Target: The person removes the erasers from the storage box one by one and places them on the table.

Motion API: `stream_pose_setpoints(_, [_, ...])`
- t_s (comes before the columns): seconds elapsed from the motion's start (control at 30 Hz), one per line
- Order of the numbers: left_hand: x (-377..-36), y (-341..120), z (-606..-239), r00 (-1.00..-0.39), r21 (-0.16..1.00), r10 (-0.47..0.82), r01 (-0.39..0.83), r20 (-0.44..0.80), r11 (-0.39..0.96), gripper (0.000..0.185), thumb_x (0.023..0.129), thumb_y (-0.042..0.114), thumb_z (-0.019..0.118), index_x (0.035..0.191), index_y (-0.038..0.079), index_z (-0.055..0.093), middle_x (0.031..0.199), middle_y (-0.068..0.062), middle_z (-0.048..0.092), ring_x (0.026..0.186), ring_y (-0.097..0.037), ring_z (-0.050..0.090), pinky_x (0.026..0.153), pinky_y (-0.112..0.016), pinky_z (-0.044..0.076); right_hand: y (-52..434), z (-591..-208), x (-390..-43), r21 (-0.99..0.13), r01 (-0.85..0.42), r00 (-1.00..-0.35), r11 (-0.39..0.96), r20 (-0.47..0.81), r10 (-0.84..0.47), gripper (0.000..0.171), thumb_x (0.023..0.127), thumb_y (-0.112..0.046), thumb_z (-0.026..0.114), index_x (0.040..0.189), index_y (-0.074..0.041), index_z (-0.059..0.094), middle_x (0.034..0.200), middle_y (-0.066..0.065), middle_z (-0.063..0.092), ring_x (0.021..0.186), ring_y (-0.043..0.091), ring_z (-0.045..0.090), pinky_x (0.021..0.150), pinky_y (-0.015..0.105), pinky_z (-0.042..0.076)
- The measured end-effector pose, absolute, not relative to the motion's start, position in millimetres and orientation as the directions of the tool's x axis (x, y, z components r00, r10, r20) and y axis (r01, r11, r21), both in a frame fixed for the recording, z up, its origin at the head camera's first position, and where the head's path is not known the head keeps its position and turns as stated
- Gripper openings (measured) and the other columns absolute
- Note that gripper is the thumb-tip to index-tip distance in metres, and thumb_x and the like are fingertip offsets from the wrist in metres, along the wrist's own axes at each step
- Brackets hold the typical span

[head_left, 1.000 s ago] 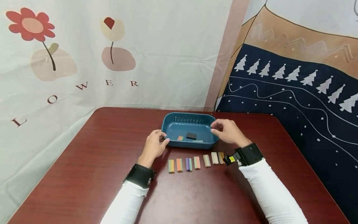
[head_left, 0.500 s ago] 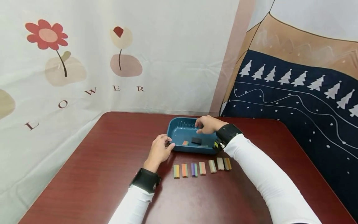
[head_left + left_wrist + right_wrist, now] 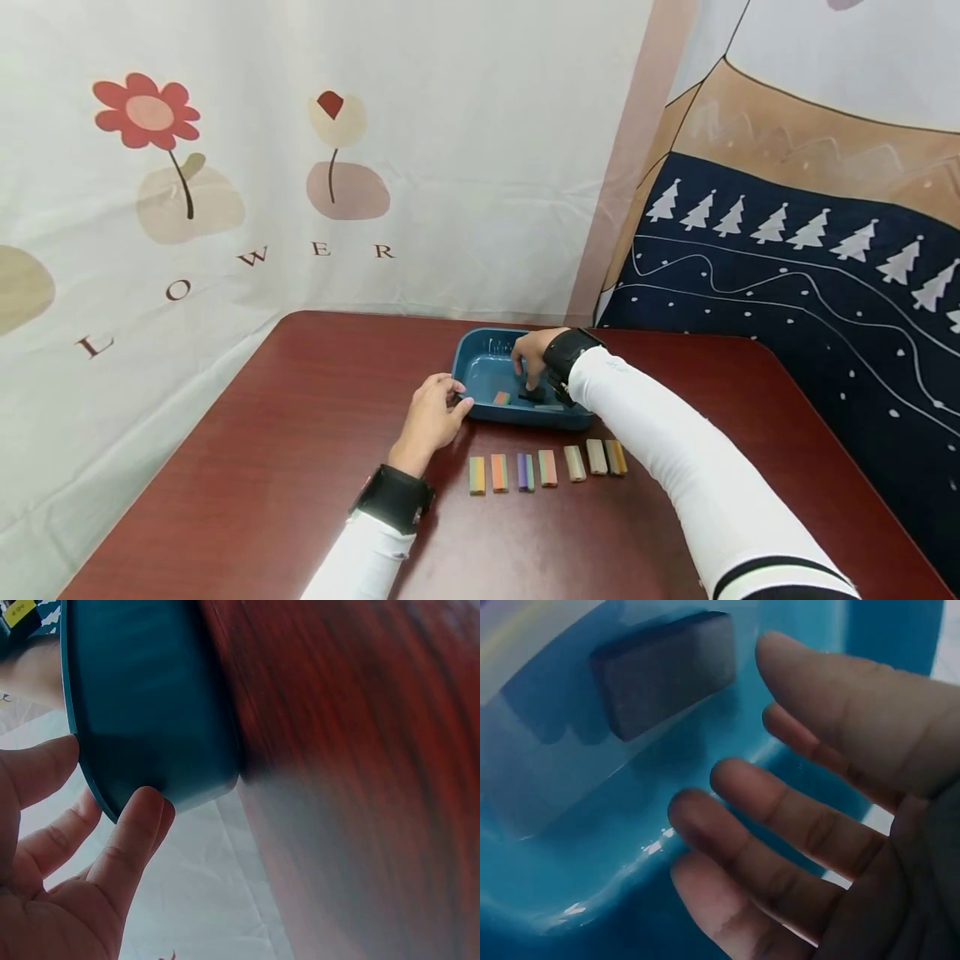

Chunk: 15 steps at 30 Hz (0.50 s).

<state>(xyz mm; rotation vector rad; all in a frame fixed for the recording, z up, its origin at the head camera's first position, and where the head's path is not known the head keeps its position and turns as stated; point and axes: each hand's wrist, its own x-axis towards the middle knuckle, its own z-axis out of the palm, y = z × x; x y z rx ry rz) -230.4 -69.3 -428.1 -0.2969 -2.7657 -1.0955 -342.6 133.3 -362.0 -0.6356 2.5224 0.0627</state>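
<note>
My left hand (image 3: 433,422) holds the front left corner of a blue-green plastic basin (image 3: 467,357), thumb at the rim and a finger against the outer wall (image 3: 157,697). Inside the basin is my right hand (image 3: 531,353), fingers spread and pointing down over a small black rectangular block (image 3: 532,397). The right wrist view has a gap between the thumb (image 3: 840,705) and that block (image 3: 671,675). Beside the block lie a small orange-and-green piece (image 3: 502,398) and a thin pale strip (image 3: 550,407).
In front of the basin, several small two-tone blocks stand in a row, from a yellow-green one (image 3: 477,476) to a brown-yellow one (image 3: 616,457). The reddish-brown table (image 3: 337,383) meets printed cloth hangings (image 3: 480,167) at its back edge.
My right hand has moved left from the basin's right rim and down inside to the black block. The left hand stays at the corner. The head view has shifted slightly.
</note>
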Motion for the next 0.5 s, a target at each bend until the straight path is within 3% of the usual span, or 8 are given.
stream_pose_setpoints(0.27, [-229.7, -69.3, -428.4, -0.966, 0.655, 0.131, 0.249, 0.224, 0.714, 0.018, 0.093, 0.019, 0.068, 0.103, 0.004, 0.066, 0.132, -0.015, 0.052, 0.103, -0.027, 0.059, 0.089, -0.041, 0.050, 127.2, -376.0, -345.8, -0.045, -0.472, -0.732, 0.880, -0.536, -0.420, 0.021, 0.078, -0.017, 0.083, 0.091, -0.019, 0.068, 0.093, -0.003, 0.058, 0.070, 0.013, 0.050, 0.058, 0.028, 0.042])
stream_pose_setpoints(0.5, [-229.9, -69.6, -428.0, -0.964, 0.655, 0.127, 0.252, 0.233, 0.713, 0.017, 0.093, 0.018, 0.068, 0.103, 0.005, 0.066, 0.130, -0.014, 0.053, 0.102, -0.026, 0.060, 0.088, -0.040, 0.051, 121.6, -380.3, -342.2, 0.032, -0.511, -0.751, 0.859, -0.503, -0.428, 0.022, 0.077, -0.015, 0.083, 0.091, -0.020, 0.067, 0.089, -0.004, 0.059, 0.071, 0.014, 0.050, 0.058, 0.028, 0.042])
